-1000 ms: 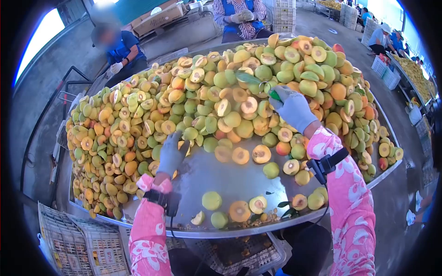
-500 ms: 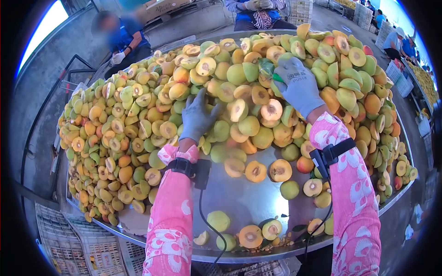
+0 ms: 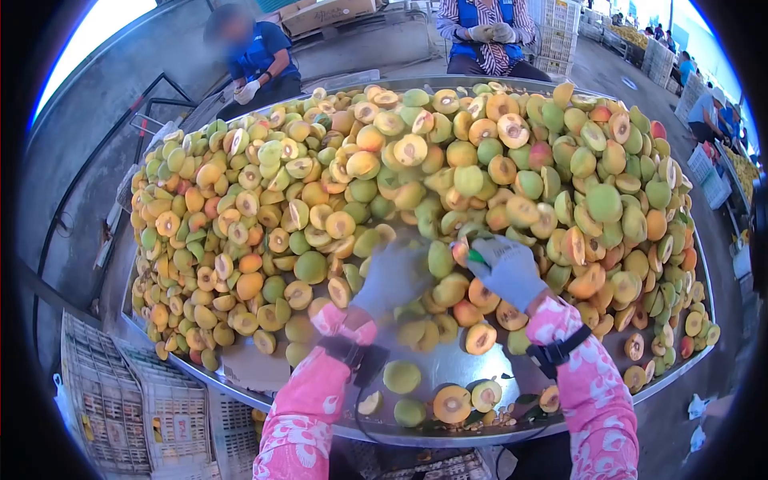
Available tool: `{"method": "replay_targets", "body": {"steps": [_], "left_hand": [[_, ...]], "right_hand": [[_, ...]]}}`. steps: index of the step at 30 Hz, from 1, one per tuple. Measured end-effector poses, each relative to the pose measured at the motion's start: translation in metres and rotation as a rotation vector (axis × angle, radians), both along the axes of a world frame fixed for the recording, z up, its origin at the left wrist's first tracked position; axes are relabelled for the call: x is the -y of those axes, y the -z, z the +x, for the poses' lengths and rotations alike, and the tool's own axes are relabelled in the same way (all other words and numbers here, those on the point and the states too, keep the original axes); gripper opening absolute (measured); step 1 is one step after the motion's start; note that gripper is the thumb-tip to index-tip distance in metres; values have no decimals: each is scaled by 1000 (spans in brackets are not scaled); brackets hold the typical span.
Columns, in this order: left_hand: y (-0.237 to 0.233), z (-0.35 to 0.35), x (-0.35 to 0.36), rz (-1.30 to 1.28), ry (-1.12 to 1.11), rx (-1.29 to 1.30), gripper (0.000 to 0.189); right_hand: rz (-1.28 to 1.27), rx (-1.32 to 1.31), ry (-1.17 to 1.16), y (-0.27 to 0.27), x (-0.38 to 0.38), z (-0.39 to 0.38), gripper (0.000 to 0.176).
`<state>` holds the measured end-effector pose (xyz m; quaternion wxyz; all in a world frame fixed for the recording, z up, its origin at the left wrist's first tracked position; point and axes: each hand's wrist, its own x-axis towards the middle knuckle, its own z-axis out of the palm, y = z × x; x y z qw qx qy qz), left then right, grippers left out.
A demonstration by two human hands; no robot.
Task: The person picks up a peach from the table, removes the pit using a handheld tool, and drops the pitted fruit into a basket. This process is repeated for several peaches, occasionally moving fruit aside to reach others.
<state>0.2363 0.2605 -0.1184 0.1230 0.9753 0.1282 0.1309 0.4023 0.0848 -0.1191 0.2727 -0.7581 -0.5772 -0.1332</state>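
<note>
Many whole and halved yellow-green fruits (image 3: 366, 164) lie heaped across a metal table (image 3: 352, 416). My left hand (image 3: 392, 280), in a grey glove, is at the heap's near middle, smeared by motion, so its fingers are not clear. To its right, my right hand (image 3: 504, 272), also gloved in grey, is closed around a small green-handled tool (image 3: 476, 256). Its fingertips are beside fruit near the heap's front. Near the table's front edge lie a halved fruit (image 3: 452, 404), a whole green fruit (image 3: 402, 377) and loose pits (image 3: 500, 418).
Plastic crates (image 3: 104, 392) stand on the floor at the lower left. One person (image 3: 260, 60) sits beyond the table at the back left, another (image 3: 488, 36) at the back centre. More crates (image 3: 558, 32) are stacked behind. The table's raised rim (image 3: 672, 374) curves around the right.
Both hands have come down and nearer to each other, towards the front of the heap. The camera view has shifted, and the fruit in front of the hands has been moved about.
</note>
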Motion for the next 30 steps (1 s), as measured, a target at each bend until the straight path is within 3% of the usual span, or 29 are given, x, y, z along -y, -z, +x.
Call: {"method": "replay_targets", "body": {"steps": [5, 6, 7, 8, 9, 10, 11, 12, 13, 14, 16, 17, 19, 20, 22, 23, 25, 26, 28, 30], "left_hand": [[-16, -58, 47, -109, 111, -71, 52], [-15, -67, 48, -108, 100, -64, 52], [-15, -78, 45, -277, 172, -29, 51], [-16, -88, 39, -445, 246, 6, 50], [-26, -96, 29, -674, 95, 18, 46], [-41, -103, 18, -904, -61, 28, 42], [-58, -104, 7, -785, -234, 89, 45], [-73, -104, -8, -663, -403, 150, 49], [-60, -109, -45, -349, -398, 236, 53], [-37, -113, -87, -32, -385, 316, 58], [-22, -109, -135, 61, -635, 323, 74], [-11, -102, -154, 58, -631, 329, 74], [2, -84, -183, -527, -592, 570, 81], [1, -70, -178, -722, -465, 631, 82], [-6, -61, -162, -173, -601, 290, 71], [-9, -60, -153, -178, -606, 277, 71], [-16, -56, -129, -43, -453, -100, 55], [-2, -55, -119, -49, -451, -105, 55], [14, -51, -93, -111, -313, 205, 45], [-10, -46, -62, -296, -387, -245, 47]], "right_hand": [[-82, -104, -109, -6, 62, -29, 22], [-206, -136, -139, -13, 76, -34, 18], [-329, -170, -168, -22, 88, -37, 15], [-264, -65, -214, -30, 101, -33, 14], [-197, 36, -257, -40, 113, -31, 14], [-132, -367, -136, -58, 122, -32, 14], [-66, -764, -7, -75, 129, -30, 15], [132, -796, 31, -81, 136, -22, 18], [331, -819, 69, -87, 143, -12, 21], [327, -814, 68, -98, 149, -4, 21], [64, 133, 398, -117, 162, 11, 23], [65, 140, 403, -102, 170, 25, 23], [244, -154, 339, -52, 183, 51, 20], [255, -146, 342, -40, 184, 54, 20], [-31, 94, 384, -24, 187, 54, 21], [-82, 77, 394, -20, 185, 48, 22], [2, 24, 352, -7, 183, 49, 23], [112, -8, 320, -1, 181, 51, 23], [159, 1, 335, 12, 182, 54, 25], [114, 6, 391, 12, 182, 53, 25]]}}
